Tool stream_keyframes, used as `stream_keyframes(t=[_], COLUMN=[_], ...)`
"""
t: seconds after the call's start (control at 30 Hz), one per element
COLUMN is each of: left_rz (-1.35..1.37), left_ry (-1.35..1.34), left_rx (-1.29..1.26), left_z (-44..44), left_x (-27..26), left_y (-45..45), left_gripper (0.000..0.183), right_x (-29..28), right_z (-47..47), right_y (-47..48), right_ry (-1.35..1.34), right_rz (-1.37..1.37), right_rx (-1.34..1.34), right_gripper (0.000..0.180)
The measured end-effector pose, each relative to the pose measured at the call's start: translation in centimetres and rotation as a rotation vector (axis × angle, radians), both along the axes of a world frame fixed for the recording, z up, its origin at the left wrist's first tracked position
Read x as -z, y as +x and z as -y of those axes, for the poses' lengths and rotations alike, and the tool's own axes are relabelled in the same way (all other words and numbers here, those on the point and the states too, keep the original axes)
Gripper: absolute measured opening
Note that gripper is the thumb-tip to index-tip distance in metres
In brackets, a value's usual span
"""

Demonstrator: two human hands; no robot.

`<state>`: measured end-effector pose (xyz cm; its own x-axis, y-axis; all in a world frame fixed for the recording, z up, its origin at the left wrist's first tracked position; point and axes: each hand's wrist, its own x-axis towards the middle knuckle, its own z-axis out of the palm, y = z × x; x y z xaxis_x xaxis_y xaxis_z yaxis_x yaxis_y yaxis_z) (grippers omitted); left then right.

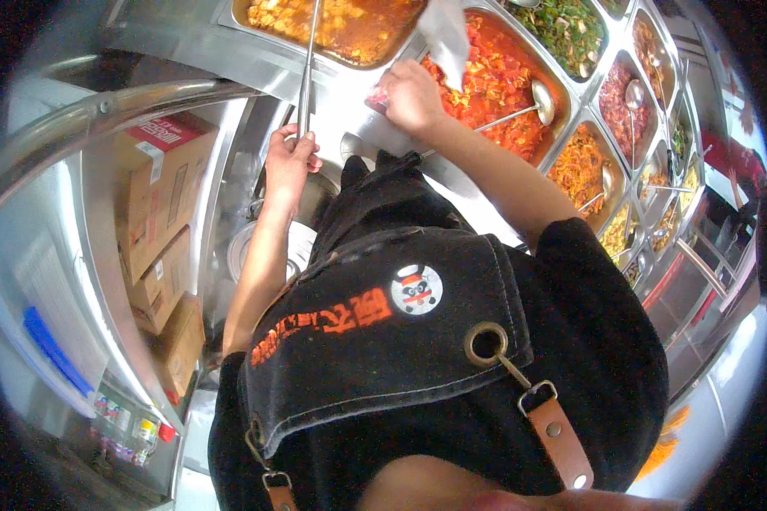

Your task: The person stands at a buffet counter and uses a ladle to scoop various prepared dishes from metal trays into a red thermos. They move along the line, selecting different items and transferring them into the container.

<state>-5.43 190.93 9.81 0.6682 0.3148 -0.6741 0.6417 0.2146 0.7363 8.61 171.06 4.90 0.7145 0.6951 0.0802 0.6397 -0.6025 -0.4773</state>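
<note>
My left hand [291, 153] grips the lower end of a long metal utensil handle [305, 96]. That handle runs up across the steel counter [342, 96] and over a pan of yellow chunks in brown sauce [351, 29]; its far end is out of view. At the near edge of a pan of red tomato-and-egg-like food [486, 83], my right hand [412, 96] is curled around a small pinkish-red item [377, 96], mostly hidden and blurred. Just beyond it, a blurred whitish sheet [446, 41], cloth or plastic, hangs over that pan. A ladle [542, 102] rests in the red food.
More food pans continue to the right, including chopped greens [559, 38] and orange shreds [578, 160] with a ladle. A curved metal rail [102, 108] and stacked cardboard boxes [160, 191] stand at left. A round lidded pot [243, 249] sits below my left forearm.
</note>
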Motion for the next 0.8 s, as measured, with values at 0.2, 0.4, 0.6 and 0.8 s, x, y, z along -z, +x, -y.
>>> stream_keyframes(t=[0.2, 0.4, 0.6, 0.8], left_rz=[-0.02, -0.031, -0.068, -0.083], left_ry=[0.023, 0.026, 0.05, -0.187], left_rx=[0.016, 0.044, 0.213, 0.206], left_z=[0.0, 0.4, 2.9, 4.7], left_x=[-0.7, -1.0, -0.7, 1.0], left_y=[0.1, -0.2, -0.3, 0.2], left_gripper=[0.034, 0.035, 0.032, 0.039], right_x=[-1.0, 0.1, -1.5, -3.3], right_z=[-3.9, -4.5, 0.1, -9.9], right_y=[-0.3, -1.0, 0.1, 4.5], right_ry=[0.084, 0.064, 0.103, 0.21], right_rz=[0.105, 0.099, -0.096, 0.04], right_rx=[-0.059, -0.018, -0.134, -0.17], right_gripper=[0.012, 0.012, 0.016, 0.01])
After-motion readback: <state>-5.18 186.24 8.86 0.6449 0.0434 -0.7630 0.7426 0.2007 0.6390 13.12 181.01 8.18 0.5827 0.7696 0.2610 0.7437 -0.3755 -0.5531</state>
